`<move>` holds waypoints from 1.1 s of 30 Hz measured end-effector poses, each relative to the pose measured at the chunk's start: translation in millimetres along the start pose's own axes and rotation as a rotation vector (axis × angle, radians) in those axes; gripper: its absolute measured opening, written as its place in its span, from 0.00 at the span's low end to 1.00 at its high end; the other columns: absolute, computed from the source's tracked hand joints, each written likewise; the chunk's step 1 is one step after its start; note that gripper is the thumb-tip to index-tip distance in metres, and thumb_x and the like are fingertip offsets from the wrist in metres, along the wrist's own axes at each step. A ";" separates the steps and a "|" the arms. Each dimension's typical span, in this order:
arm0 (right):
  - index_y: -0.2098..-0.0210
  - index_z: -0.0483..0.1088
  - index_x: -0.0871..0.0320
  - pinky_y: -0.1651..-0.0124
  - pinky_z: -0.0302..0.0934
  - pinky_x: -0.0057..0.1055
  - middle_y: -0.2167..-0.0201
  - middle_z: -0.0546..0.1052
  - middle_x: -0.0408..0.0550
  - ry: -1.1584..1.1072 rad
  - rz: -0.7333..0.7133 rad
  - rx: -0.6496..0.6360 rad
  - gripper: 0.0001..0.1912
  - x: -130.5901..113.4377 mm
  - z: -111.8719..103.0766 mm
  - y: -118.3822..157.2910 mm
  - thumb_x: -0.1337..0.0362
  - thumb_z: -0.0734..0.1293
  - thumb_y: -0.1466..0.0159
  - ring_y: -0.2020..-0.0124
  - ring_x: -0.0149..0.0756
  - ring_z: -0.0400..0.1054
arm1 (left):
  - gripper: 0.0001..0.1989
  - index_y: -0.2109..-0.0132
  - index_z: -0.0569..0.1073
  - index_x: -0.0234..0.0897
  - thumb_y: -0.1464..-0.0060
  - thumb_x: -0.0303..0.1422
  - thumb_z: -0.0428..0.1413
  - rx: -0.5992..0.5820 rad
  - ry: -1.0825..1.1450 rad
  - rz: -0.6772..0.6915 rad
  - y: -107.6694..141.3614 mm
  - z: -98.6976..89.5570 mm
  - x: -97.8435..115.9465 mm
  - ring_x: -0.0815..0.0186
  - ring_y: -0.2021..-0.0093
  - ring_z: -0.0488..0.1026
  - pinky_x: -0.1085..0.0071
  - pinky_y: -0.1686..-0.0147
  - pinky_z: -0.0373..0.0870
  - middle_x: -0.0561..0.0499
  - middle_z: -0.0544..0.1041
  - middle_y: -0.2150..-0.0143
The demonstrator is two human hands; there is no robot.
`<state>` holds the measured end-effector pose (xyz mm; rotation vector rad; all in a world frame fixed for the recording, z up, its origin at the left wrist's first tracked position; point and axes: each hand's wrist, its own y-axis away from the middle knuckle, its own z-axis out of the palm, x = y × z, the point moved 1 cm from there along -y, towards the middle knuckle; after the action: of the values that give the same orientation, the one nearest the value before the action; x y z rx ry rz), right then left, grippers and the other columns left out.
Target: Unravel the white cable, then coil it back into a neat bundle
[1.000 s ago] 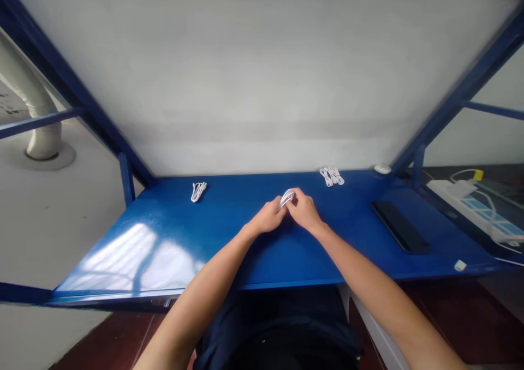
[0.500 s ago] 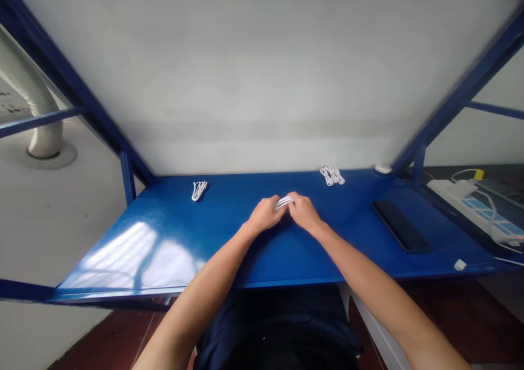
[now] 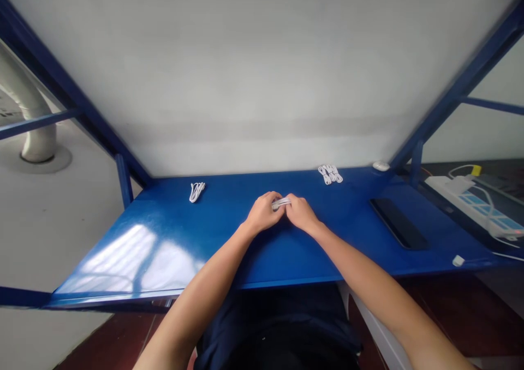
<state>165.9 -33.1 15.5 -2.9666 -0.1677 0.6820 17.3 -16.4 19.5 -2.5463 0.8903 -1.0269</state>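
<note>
Holding one white cable bundle [image 3: 281,202] between them, your left hand [image 3: 262,213] and right hand [image 3: 301,213] sit close together in front of you, at the middle of the blue table [image 3: 223,217]. Your left fingers curl round the bundle's nine o'clock end, while your right hand pinches the three o'clock end; a short stretch of pale strands shows between. You cannot tell from here whether the bundle touches the tabletop.

Taking your hands as the centre of the dial, a loose white coil [image 3: 197,192] lies at nine o'clock. At two o'clock, near the back edge, you have a cluster of tied white cables [image 3: 330,174] lying side by side. Farther off, between two and three, rests a rounded white object [image 3: 381,166]. Just past three lies a flat black slab [image 3: 399,224], and beyond it, toward four, a small white block [image 3: 458,261] sits near the front edge. Well out at three o'clock is a white power strip [image 3: 475,205] with blue panels.
</note>
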 end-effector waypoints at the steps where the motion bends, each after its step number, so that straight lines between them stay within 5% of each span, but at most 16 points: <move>1: 0.61 0.69 0.59 0.67 0.52 0.28 0.65 0.78 0.52 -0.008 0.004 0.002 0.12 0.4 0.0 -0.7 0.68 0.55 0.35 0.64 0.40 0.72 | 0.07 0.60 0.71 0.37 0.47 0.32 0.53 0.044 0.019 0.029 -0.3 -1.5 0.4 0.65 0.64 0.72 0.71 0.64 0.66 0.49 0.75 0.64; 7: 0.61 0.68 0.59 0.69 0.51 0.29 0.67 0.78 0.54 -0.009 0.034 0.008 0.12 -6.9 3.2 3.7 0.64 0.55 0.33 0.66 0.41 0.72 | 0.08 0.66 0.71 0.36 0.43 0.30 0.48 0.220 0.020 0.087 1.4 -0.3 3.5 0.69 0.71 0.68 0.73 0.66 0.65 0.51 0.71 0.70; 15: 0.60 0.67 0.57 0.69 0.50 0.28 0.68 0.78 0.51 -0.050 0.032 0.120 0.10 -10.5 4.7 5.6 0.61 0.57 0.34 0.67 0.41 0.72 | 0.09 0.66 0.72 0.37 0.42 0.29 0.47 0.262 -0.021 0.047 0.1 8.6 -2.6 0.68 0.68 0.70 0.73 0.65 0.64 0.50 0.74 0.69; 20: 0.66 0.66 0.58 0.69 0.49 0.29 0.71 0.76 0.51 -0.017 -0.042 0.089 0.10 -0.7 -3.5 -0.3 0.66 0.54 0.35 0.69 0.39 0.70 | 0.16 0.65 0.74 0.38 0.37 0.37 0.44 0.087 -0.077 -0.002 -2.3 5.7 -6.9 0.70 0.74 0.69 0.75 0.71 0.60 0.52 0.75 0.73; 27: 0.77 0.61 0.57 0.73 0.50 0.26 0.75 0.74 0.48 -0.196 -0.027 -0.032 0.13 4.7 -15.8 -4.4 0.65 0.54 0.37 0.72 0.33 0.66 | 0.19 0.50 0.72 0.45 0.36 0.45 0.42 -0.116 -0.395 -0.006 -1.1 5.8 -6.1 0.64 0.68 0.74 0.74 0.70 0.60 0.47 0.76 0.65; 33: 0.80 0.61 0.57 0.83 0.44 0.25 0.91 0.63 0.40 -0.389 0.146 -0.229 0.14 14.3 -25.1 -3.1 0.63 0.56 0.38 0.88 0.28 0.57 | 0.26 0.46 0.66 0.40 0.42 0.53 0.45 -0.242 -0.359 0.006 0.7 20.4 -3.4 0.58 0.61 0.75 0.71 0.64 0.65 0.42 0.76 0.60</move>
<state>189.4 -29.9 32.2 -3.0427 -0.0581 1.3419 29.3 -14.7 2.7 -2.7960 0.9633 -0.4552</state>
